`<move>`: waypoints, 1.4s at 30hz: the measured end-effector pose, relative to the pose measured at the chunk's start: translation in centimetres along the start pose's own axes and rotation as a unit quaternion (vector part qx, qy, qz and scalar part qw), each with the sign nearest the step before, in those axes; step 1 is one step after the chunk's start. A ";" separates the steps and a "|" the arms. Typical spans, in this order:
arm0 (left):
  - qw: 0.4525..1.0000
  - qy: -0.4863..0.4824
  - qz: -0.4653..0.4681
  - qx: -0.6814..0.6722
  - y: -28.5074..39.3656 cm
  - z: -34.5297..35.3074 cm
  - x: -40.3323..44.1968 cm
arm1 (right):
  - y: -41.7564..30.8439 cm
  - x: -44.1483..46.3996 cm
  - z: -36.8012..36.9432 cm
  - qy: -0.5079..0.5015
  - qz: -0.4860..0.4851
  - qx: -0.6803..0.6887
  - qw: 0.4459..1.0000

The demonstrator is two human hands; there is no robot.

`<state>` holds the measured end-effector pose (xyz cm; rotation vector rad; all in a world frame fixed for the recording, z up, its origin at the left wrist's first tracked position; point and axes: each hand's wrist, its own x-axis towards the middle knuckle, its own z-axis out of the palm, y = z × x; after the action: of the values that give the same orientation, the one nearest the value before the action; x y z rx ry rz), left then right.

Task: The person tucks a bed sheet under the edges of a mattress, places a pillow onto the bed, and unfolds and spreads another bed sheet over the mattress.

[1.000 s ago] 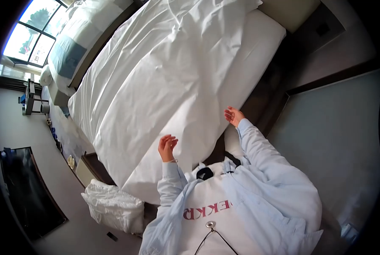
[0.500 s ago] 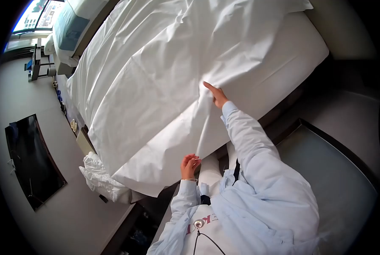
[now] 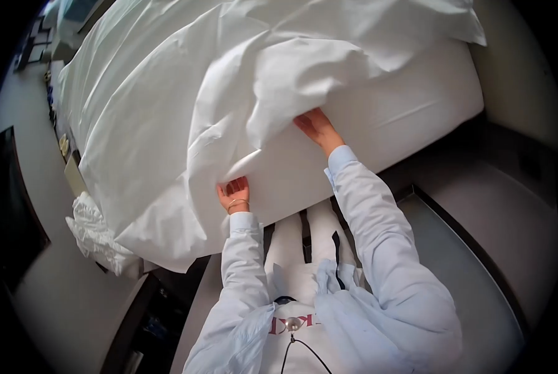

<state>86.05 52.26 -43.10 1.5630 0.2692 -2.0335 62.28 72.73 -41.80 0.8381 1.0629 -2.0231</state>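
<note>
A loose, wrinkled white sheet (image 3: 148, 112) lies across the bed, its near part raised in billowing folds. Below its edge shows the smooth white mattress (image 3: 416, 103). My left hand (image 3: 234, 192), with a thin band at the wrist, has its fingers curled at a fold of the sheet near the bed's front side. Farther up and to the right, my right hand (image 3: 317, 129) grips the sheet's edge, its fingertips partly hidden under the cloth. The two hands are apart, both palms turned upward.
A bunched white quilt (image 3: 98, 237) sits at the bed's left corner. A dark screen (image 3: 14, 206) hangs on the left wall. Dark open shelving (image 3: 151, 324) stands at lower left. My legs (image 3: 289, 246) are against the bed's side. A dark-framed glass panel (image 3: 460, 262) is at right.
My left hand has moved up and left onto the sheet. My right hand has turned palm up at the sheet's edge, which is now lifted and folded back, baring more mattress. The view has shifted.
</note>
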 end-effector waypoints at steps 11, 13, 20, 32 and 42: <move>0.994 -0.089 0.061 -0.028 5.4 3.1 -1.1 | 0.4 7.4 7.5 0.070 -0.019 -0.173 0.982; 0.993 -0.112 0.001 0.049 5.8 1.4 1.0 | -0.9 6.8 8.4 0.054 0.004 -0.131 0.990; 0.996 -0.001 -0.086 -0.010 4.5 0.1 -2.3 | -0.1 -2.3 6.6 0.140 -0.079 0.171 0.972; 0.616 -0.201 -0.612 0.454 -5.4 -2.8 -23.3 | 1.5 -36.5 -25.3 0.384 -0.452 0.337 0.731; 0.186 -0.710 0.088 0.674 -21.5 4.5 -25.9 | -11.6 -31.3 -3.6 -0.105 -0.412 -0.487 0.763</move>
<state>75.16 75.76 -21.16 -0.8479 -2.6834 -2.1656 70.97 89.37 -14.00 -0.4981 2.2755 -1.6493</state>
